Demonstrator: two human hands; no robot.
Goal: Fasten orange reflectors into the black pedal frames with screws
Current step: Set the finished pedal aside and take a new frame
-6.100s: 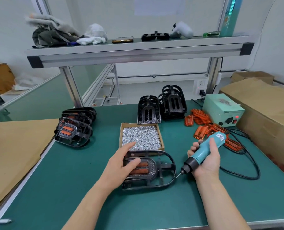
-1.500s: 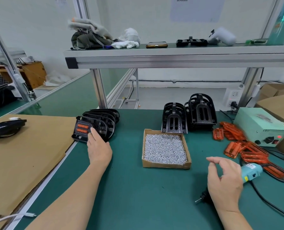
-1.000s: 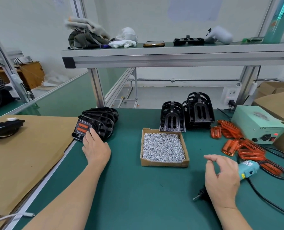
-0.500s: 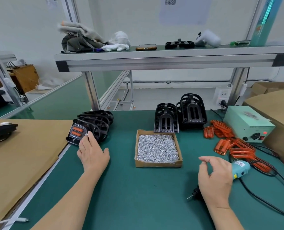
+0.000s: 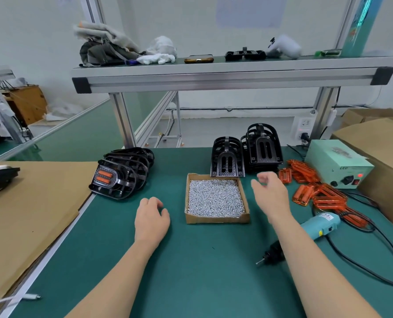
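Green matting (image 5: 191,271) carries our left hand (image 5: 152,220), which rests palm down just left of the cardboard tray (image 5: 217,219), its fingers loosely curled under and holding nothing. Our right hand (image 5: 271,193) hangs in the air over the tray's right wall, its back towards us. The fingers and thumb are slack and parted, a little blurred, with nothing between them that we can see. That forearm runs back towards us past the tray's near right corner.

Just behind the tray stand the empty black pedal frames (image 5: 227,160), two upright nested stacks side by side, each front face showing two bare slots. Left of the tray, a row of finished pedals (image 5: 126,171) leans one on another, and the front one has fitted reflectors (image 5: 103,176), two orange bars seated in its slots. To the right of the tray the loose orange reflectors (image 5: 321,196) lie in a scattered heap, flat and overlapping.

We see that the tray itself is shallow and open-topped, filled nearly to its rim with small silver screws (image 5: 216,197).

Nearer us and to the right of the tray, the electric screwdriver (image 5: 317,226) lies on its side, with a turquoise body and a black nose, partly hidden by our right forearm. Further right of the tray, beyond the heap, sits a pale green power unit (image 5: 337,166) with a red lamp lit.
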